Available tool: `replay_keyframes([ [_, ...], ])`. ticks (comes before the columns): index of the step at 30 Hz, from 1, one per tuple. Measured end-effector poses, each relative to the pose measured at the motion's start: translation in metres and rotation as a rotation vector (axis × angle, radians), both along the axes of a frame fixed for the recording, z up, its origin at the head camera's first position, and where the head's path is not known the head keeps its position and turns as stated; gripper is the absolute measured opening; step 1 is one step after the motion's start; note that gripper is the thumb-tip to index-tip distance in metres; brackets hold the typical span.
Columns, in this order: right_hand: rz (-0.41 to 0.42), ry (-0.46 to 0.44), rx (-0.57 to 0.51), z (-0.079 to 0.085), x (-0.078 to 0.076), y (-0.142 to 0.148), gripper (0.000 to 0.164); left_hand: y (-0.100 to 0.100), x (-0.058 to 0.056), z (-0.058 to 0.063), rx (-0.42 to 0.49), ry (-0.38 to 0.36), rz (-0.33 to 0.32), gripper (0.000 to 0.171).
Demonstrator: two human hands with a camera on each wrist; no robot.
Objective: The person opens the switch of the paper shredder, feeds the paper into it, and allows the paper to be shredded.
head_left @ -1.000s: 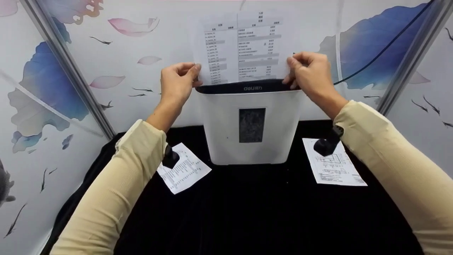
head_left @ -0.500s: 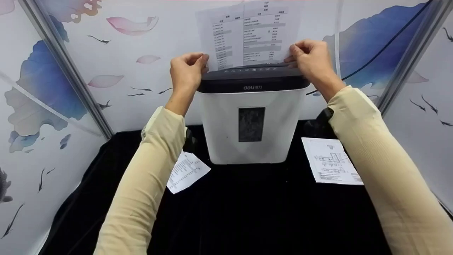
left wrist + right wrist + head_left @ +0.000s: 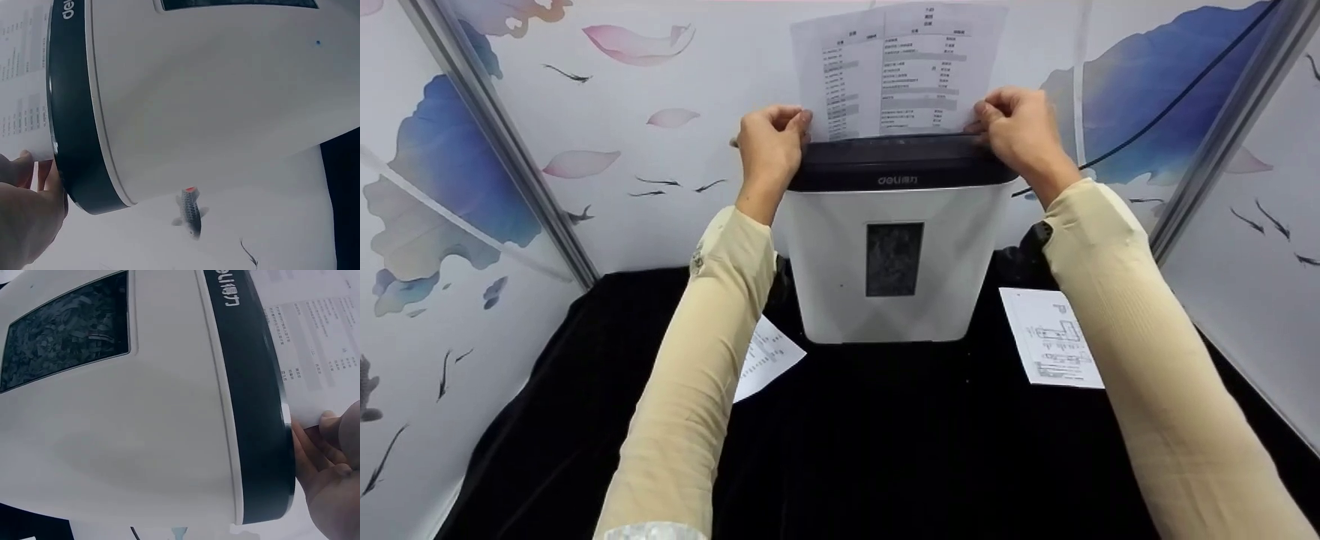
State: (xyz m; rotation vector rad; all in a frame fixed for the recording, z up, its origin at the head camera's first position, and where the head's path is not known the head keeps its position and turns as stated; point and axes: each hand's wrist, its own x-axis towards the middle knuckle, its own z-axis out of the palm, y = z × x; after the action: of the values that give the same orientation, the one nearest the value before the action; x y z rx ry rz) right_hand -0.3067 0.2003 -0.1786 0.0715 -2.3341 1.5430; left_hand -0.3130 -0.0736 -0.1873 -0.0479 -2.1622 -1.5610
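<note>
Paper (image 3: 896, 75) stands upright between a person's left hand (image 3: 771, 146) and right hand (image 3: 1020, 133), thumb and fingers of each pinched on a side edge, just above a dark-topped shredder (image 3: 832, 255). Its lower edge is hidden; whether it sits inside cannot be told. Sleeves (image 3: 679, 390) partly cover two printed sheets (image 3: 1046, 341) below the hands, on a black-draped surface (image 3: 915, 450). Painted panels (image 3: 727, 56) rise behind both hands.
</note>
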Motion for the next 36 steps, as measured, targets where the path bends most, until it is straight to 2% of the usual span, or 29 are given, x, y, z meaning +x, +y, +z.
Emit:
replay_keyframes([
  [4, -0.014, 0.006, 0.041, -0.002, -0.004, -0.004, 0.016, -0.002, -0.003, -0.001, 0.007, -0.006, -0.004, 0.022],
  [8, -0.03, 0.025, 0.096, -0.006, -0.008, -0.008, 0.016, -0.005, -0.002, -0.001, -0.01, -0.015, 0.029, 0.02],
  [12, -0.095, 0.035, 0.249, -0.007, -0.009, -0.01, 0.019, -0.005, 0.0, 0.0, -0.031, -0.029, 0.037, 0.023],
  [15, -0.146, 0.018, 0.359, -0.005, -0.008, -0.011, 0.024, -0.003, 0.002, 0.001, -0.021, -0.043, -0.002, 0.029],
  [21, -0.154, -0.021, 0.447, -0.001, -0.009, -0.009, 0.03, -0.002, 0.003, 0.001, 0.023, -0.025, -0.114, 0.039],
  [24, -0.152, -0.023, 0.469, -0.002, -0.008, -0.008, 0.031, 0.001, 0.004, 0.0, -0.014, -0.044, -0.105, 0.037],
  [29, -0.154, -0.03, 0.479, -0.002, -0.007, -0.008, 0.032, 0.005, 0.007, -0.001, -0.12, -0.098, -0.023, 0.036],
  [33, -0.142, -0.062, 0.428, 0.001, -0.005, -0.007, 0.037, 0.008, 0.008, 0.002, -0.184, -0.109, -0.005, 0.038],
  [36, -0.13, -0.094, 0.371, 0.002, -0.006, -0.006, 0.042, 0.007, 0.009, 0.004, -0.197, -0.123, -0.017, 0.042],
])
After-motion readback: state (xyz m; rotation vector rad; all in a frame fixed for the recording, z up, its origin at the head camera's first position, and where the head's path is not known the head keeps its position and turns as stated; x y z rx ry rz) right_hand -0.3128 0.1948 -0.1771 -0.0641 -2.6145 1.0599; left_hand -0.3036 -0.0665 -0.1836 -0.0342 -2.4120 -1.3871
